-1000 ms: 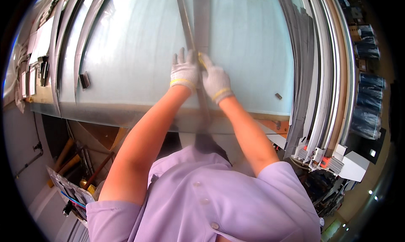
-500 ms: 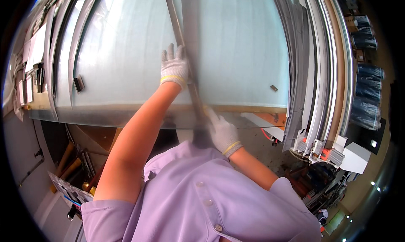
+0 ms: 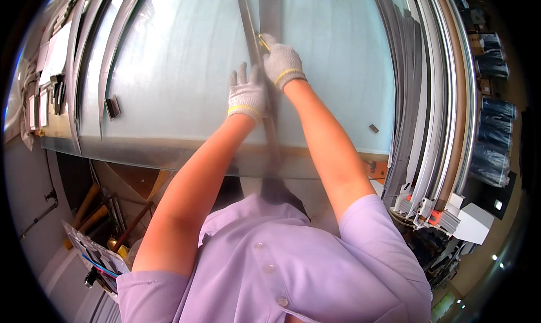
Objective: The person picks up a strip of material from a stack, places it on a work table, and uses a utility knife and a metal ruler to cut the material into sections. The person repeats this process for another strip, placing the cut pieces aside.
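Observation:
My left hand (image 3: 246,92), in a white knit glove with a yellow cuff band, lies flat with fingers stretched forward, pressing beside and partly on a long metal straightedge (image 3: 248,24). The straightedge runs away from me across the pale glass tabletop (image 3: 186,63). Just right of it lies a dark grey strip (image 3: 270,10) of sheet material. My right hand (image 3: 283,63), gloved alike, is closed around a slim yellow utility knife (image 3: 263,41) farther up the straightedge's right side. Its tip is too small to make out.
Long grey strips (image 3: 403,58) hang along the table's right side, beside metal rails (image 3: 445,97). Small dark blocks lie on the glass at left (image 3: 112,106) and right (image 3: 373,128). Rolled tools (image 3: 96,216) stand below left. Plastic-wrapped bundles (image 3: 489,162) sit far right.
My right hand has moved from the table's near edge forward along the straightedge, past my left hand. The left hand stays flat; the whole view has shifted slightly.

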The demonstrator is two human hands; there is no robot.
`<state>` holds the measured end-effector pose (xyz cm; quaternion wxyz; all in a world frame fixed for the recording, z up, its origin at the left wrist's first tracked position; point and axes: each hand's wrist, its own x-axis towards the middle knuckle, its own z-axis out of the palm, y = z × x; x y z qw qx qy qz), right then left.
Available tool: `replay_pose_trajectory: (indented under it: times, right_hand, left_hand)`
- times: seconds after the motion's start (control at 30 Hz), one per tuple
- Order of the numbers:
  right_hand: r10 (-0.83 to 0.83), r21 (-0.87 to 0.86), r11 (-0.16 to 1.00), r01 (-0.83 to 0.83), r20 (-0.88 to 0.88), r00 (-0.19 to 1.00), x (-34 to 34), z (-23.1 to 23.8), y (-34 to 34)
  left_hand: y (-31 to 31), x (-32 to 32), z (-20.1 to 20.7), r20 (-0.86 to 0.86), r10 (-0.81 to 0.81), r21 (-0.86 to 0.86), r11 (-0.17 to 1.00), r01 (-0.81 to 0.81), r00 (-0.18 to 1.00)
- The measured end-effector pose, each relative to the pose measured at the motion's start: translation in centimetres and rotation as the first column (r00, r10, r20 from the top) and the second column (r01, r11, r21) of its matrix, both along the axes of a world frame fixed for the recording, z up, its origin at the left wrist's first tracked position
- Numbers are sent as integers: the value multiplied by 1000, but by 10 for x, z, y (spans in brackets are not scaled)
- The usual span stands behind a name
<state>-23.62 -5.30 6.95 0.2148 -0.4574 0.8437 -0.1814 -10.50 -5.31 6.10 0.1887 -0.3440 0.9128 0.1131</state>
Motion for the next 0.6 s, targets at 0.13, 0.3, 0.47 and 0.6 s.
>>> replay_pose_trajectory:
  times: [0.13, 0.3, 0.47, 0.6]
  right_hand:
    - [1, 23, 1000, -3, 93, 996, 27, 2, 44]
    - [7, 40, 999, -11, 84, 996, 63, -4, 129]
    - [43, 121, 991, -50, 59, 997, 86, 5, 197]
    - [72, 185, 979, -86, 81, 994, 100, 16, 238]
  left_hand:
    - [-1, 1, 5, 9, 18, 14, 1000, -18, 1000]
    - [0, -1, 5, 48, -17, -38, 999, 18, 999]
    - [1, -1, 7, 60, -34, -34, 999, 36, 998]
    - [2, -3, 9, 82, -47, -37, 998, 50, 996]
